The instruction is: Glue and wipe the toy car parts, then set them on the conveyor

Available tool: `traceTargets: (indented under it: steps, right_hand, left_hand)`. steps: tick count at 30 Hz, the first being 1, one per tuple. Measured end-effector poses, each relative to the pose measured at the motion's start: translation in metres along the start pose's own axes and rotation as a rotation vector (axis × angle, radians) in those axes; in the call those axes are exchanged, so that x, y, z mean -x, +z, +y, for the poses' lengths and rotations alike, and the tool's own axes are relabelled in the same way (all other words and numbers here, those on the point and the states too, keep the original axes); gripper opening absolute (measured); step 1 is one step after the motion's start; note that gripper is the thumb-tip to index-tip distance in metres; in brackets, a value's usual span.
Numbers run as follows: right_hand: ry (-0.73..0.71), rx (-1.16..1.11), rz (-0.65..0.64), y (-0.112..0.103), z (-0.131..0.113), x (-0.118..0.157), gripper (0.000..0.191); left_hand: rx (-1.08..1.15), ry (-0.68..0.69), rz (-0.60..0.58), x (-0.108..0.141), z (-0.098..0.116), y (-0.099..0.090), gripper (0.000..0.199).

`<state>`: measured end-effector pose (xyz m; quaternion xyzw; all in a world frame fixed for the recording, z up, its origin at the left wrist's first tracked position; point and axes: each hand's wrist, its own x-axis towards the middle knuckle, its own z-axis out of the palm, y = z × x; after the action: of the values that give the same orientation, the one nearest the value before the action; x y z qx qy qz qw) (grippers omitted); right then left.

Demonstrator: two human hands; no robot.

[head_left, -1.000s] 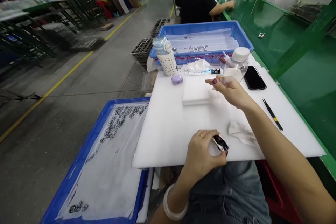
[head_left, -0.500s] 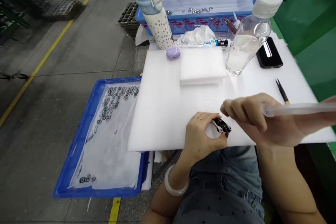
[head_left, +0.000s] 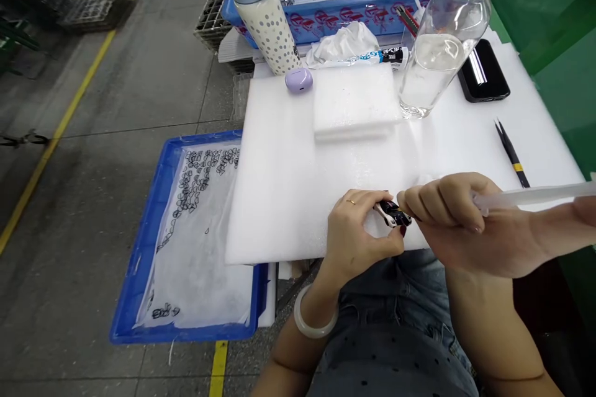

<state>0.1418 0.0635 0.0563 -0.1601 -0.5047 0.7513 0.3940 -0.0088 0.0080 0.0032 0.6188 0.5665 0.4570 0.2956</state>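
My left hand (head_left: 356,232) is closed around a small black-and-white toy car (head_left: 395,213), fingers at its far side and thumb at the near side. The car is held low over the front edge of the white foam board (head_left: 279,198). My right hand (head_left: 459,214) is closed on a translucent plastic stick (head_left: 535,196), whose back end points right. The fingertips of that hand are right beside the car. The working end of the stick is mostly hidden by the fingers, so I cannot make out its tip.
Behind stand a dotted drink bottle (head_left: 270,28), a purple case (head_left: 298,80), a foam block (head_left: 356,99), a clear water bottle (head_left: 431,68) and a phone (head_left: 483,71). Tweezers (head_left: 512,155) lie right. A blue tray (head_left: 139,260) of small black pieces sits lower left.
My right hand has moved in to the toy car with the stick, closing the gap. My left hand keeps its hold on the car. The view has shifted slightly.
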Motion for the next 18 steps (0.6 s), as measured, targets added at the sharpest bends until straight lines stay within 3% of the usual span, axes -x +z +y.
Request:
traceTargets:
  steps: [7,13,18]
  right_hand:
    - [-0.079,-0.045,0.092,0.007,0.009,-0.004,0.056]
    - [-0.051,-0.073,0.183,0.016,0.006,-0.005,0.074]
    - [-0.078,-0.03,0.15,0.011,0.007,-0.004,0.062]
  left_hand:
    - [-0.002,0.002,0.002,-0.001,0.001,0.0,0.031]
    - [0.0,-0.013,-0.002,0.0,0.002,0.0,0.029]
    - [-0.006,-0.001,-0.001,0.0,0.001,0.0,0.028]
